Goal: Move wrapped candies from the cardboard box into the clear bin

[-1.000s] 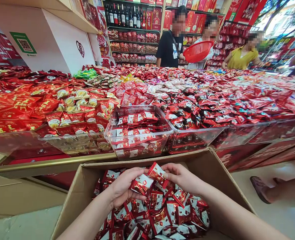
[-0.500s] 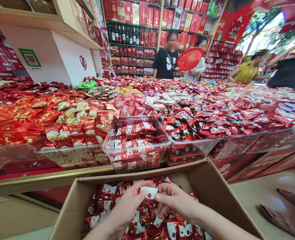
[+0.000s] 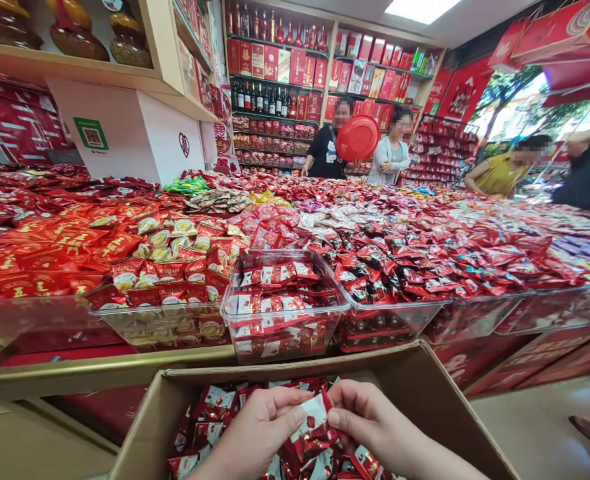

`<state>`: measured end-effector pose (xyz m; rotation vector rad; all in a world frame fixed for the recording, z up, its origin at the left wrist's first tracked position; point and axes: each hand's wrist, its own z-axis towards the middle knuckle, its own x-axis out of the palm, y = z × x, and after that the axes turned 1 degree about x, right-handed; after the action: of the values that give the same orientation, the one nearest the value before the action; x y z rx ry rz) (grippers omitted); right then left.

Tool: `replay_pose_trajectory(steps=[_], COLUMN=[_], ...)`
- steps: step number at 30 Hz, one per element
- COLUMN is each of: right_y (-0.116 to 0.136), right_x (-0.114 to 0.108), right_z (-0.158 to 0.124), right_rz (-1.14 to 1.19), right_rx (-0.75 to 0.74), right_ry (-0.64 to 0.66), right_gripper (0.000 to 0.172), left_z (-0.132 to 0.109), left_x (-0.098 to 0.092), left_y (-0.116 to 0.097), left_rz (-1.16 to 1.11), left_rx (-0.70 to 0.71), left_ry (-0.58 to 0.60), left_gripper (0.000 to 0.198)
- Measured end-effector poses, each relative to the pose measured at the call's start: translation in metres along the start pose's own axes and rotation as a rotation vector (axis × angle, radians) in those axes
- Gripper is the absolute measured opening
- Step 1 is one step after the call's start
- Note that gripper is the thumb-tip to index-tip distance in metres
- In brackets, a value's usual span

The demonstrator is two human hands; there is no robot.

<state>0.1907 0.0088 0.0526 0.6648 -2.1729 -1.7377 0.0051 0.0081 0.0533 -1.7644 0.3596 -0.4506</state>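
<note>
A small red and white candy packet point(image 3: 315, 421) is pinched between my two hands over an open cardboard box point(image 3: 455, 407). My left hand point(image 3: 262, 427) grips its left edge with thumb and fingers. On the other side, my right hand point(image 3: 367, 417) holds the upper right corner. Beneath them the box is filled with loose red and white packets point(image 3: 215, 403), partly hidden by my hands. Just beyond the box stands a clear plastic bin point(image 3: 285, 327) holding the same kind of packets, laid in rows at the front.
Durian candy packets point(image 3: 169, 273) fill the bin on the left; dark red packets point(image 3: 375, 267) fill the one on the right. A gold-coloured counter edge point(image 3: 99, 370) runs behind the box. Across the display, a person holds a red basin point(image 3: 358, 138), with other people nearby.
The packet has turned and tilted in my hands, showing more of its red lower part. The view has tilted up a little. Across the display, the red basin has turned more face-on.
</note>
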Motion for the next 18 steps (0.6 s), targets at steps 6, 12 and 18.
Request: replay_pose_trajectory(steps=[6, 12, 18], right_y=[0.057, 0.079, 0.127], right_x=[-0.005, 0.004, -0.005], right_z=[-0.020, -0.013, 0.006], right_rz=[-0.696, -0.831, -0.797], right_rx=[-0.236, -0.233, -0.323], right_ry=[-0.025, -0.028, -0.061], right_gripper=[0.012, 0.012, 0.015], left_z=[-0.011, -0.015, -0.020], left_x=[-0.002, 0.007, 0.003], left_y=[-0.016, -0.020, -0.029], left_rz=[-0.095, -0.037, -0.248], left_rx=[0.017, 0.122, 0.183], left_ry=[0.133, 0.145, 0.081], left_gripper=[0.033, 0.024, 0.032])
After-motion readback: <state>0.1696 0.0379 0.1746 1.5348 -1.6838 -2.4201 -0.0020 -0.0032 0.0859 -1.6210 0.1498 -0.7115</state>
